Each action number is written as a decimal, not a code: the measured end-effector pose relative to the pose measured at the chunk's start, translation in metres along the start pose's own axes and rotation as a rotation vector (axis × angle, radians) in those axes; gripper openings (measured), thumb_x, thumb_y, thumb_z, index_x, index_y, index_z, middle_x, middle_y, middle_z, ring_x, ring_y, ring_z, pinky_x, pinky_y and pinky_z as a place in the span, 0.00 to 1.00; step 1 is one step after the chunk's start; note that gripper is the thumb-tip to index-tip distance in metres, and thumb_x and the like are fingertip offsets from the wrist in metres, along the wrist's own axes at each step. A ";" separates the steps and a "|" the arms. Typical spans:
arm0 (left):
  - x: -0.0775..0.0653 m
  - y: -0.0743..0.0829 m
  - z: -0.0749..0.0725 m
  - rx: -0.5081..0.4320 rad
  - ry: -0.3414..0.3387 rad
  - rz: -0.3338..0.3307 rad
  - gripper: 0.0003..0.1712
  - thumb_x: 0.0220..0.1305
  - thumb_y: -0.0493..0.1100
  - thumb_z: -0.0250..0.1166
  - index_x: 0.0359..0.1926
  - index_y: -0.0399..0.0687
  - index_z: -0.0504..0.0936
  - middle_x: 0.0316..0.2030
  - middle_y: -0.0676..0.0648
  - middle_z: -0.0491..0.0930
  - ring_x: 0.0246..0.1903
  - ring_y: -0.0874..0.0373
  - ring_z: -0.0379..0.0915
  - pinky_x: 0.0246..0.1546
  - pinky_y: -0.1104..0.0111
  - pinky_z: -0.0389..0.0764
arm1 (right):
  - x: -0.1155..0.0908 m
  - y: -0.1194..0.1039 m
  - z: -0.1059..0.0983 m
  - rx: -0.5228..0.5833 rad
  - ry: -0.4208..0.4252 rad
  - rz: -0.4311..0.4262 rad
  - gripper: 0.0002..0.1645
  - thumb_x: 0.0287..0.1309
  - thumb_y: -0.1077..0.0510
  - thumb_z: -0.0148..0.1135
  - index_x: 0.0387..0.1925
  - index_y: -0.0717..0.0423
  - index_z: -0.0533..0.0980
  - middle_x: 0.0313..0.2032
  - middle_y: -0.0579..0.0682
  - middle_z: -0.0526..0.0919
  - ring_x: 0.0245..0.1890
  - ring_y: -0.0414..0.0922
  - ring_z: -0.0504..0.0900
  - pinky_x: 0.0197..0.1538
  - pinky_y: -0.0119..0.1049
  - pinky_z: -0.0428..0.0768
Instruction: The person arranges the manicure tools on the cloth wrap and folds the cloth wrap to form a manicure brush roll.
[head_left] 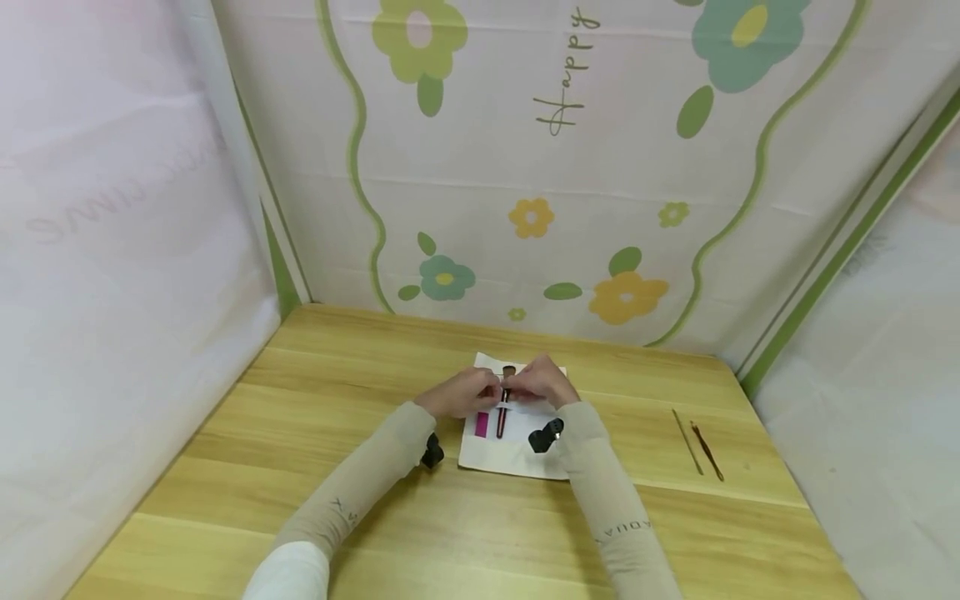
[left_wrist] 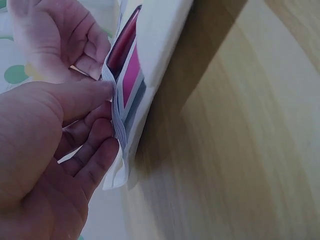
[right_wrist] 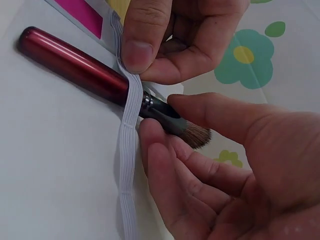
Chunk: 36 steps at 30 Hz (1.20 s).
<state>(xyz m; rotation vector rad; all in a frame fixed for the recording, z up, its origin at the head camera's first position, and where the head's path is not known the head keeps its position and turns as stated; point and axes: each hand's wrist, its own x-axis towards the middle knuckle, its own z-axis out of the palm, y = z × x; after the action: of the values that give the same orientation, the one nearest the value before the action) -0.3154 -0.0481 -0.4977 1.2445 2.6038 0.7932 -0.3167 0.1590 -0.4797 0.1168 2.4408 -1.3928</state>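
Left hand (head_left: 468, 392), fingers curled, pinches ribbed white elastic band (right_wrist: 131, 112), likely steadying it around glossy red-handled, brown-bristled brush (right_wrist: 106, 80); right hand (head_left: 543, 382) pinches brush's black ferrule (right_wrist: 162, 115), perhaps for control.

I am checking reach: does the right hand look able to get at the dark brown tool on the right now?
Probably not while the right hand pinches the brush; once free, likely yes: only a thin stick lies between it and the dark brown tool.
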 end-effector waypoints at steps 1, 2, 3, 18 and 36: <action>0.001 -0.001 0.001 0.006 -0.001 0.001 0.07 0.74 0.34 0.62 0.37 0.45 0.84 0.38 0.49 0.82 0.35 0.64 0.73 0.40 0.73 0.78 | 0.000 0.001 -0.001 0.021 -0.020 0.013 0.13 0.55 0.55 0.79 0.27 0.63 0.89 0.21 0.53 0.89 0.19 0.39 0.84 0.29 0.30 0.82; 0.001 -0.001 0.001 0.006 -0.004 -0.002 0.06 0.74 0.34 0.62 0.38 0.44 0.85 0.38 0.49 0.83 0.35 0.64 0.74 0.41 0.73 0.79 | 0.000 0.003 -0.001 0.034 -0.038 0.025 0.12 0.55 0.56 0.79 0.28 0.63 0.89 0.22 0.52 0.89 0.20 0.38 0.84 0.30 0.29 0.83; 0.002 -0.002 0.002 0.009 -0.008 -0.004 0.06 0.75 0.35 0.62 0.39 0.45 0.85 0.39 0.49 0.83 0.36 0.64 0.74 0.41 0.73 0.79 | 0.001 0.005 -0.002 0.049 -0.056 0.043 0.11 0.56 0.56 0.79 0.29 0.63 0.89 0.22 0.52 0.89 0.20 0.38 0.85 0.30 0.29 0.83; 0.003 0.003 0.000 0.023 0.000 -0.027 0.09 0.71 0.32 0.64 0.32 0.45 0.84 0.32 0.50 0.82 0.33 0.63 0.72 0.39 0.72 0.77 | 0.007 -0.014 -0.015 -0.265 -0.045 0.020 0.13 0.58 0.52 0.78 0.31 0.60 0.90 0.28 0.51 0.91 0.29 0.43 0.88 0.38 0.35 0.85; 0.004 -0.004 0.005 0.031 -0.005 0.001 0.09 0.72 0.33 0.64 0.32 0.45 0.84 0.32 0.52 0.82 0.32 0.65 0.72 0.40 0.72 0.77 | 0.013 0.006 -0.003 -0.461 -0.061 -0.526 0.13 0.67 0.57 0.72 0.48 0.60 0.87 0.46 0.55 0.92 0.47 0.49 0.90 0.55 0.44 0.87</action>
<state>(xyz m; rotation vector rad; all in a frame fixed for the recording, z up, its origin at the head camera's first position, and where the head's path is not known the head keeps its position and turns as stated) -0.3191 -0.0454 -0.5037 1.2539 2.6217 0.7522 -0.3285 0.1639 -0.4877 -0.7053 2.7797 -0.9339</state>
